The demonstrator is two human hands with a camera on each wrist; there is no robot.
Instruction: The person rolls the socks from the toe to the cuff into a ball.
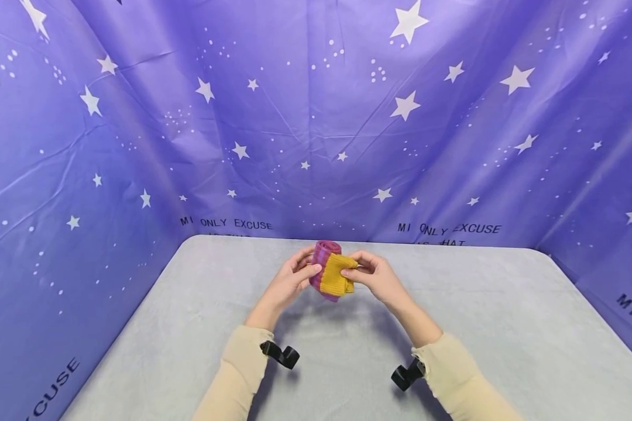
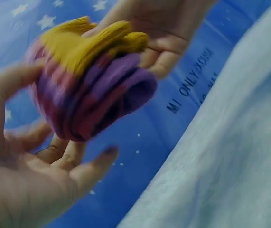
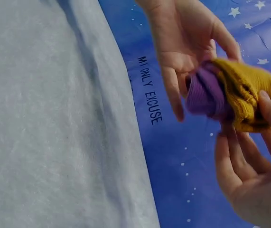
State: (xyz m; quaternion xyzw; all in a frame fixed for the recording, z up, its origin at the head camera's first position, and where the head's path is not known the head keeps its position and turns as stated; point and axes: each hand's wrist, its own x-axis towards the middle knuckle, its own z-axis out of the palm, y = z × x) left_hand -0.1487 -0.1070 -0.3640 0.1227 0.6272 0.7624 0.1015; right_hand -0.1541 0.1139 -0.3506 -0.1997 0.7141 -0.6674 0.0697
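A rolled pair of socks point(image 1: 333, 275), striped purple and magenta with a yellow ribbed cuff, is held up above the table between both hands. My left hand point(image 1: 289, 279) grips the striped roll from its left side, thumb on the near face and fingers behind. From the other side my right hand point(image 1: 377, 277) pinches the yellow cuff point(image 3: 254, 95) between thumb and fingers. In the left wrist view the striped roll point(image 2: 73, 104) shows its coiled layers, and the cuff lies partly folded over it.
A pale grey cloth-covered table point(image 1: 342, 362) spreads beneath the hands. Behind and on both sides hangs a purple-blue curtain point(image 1: 305, 117) with white stars and printed lettering. Black camera mounts point(image 1: 281, 354) sit on both wrists over cream sleeves.
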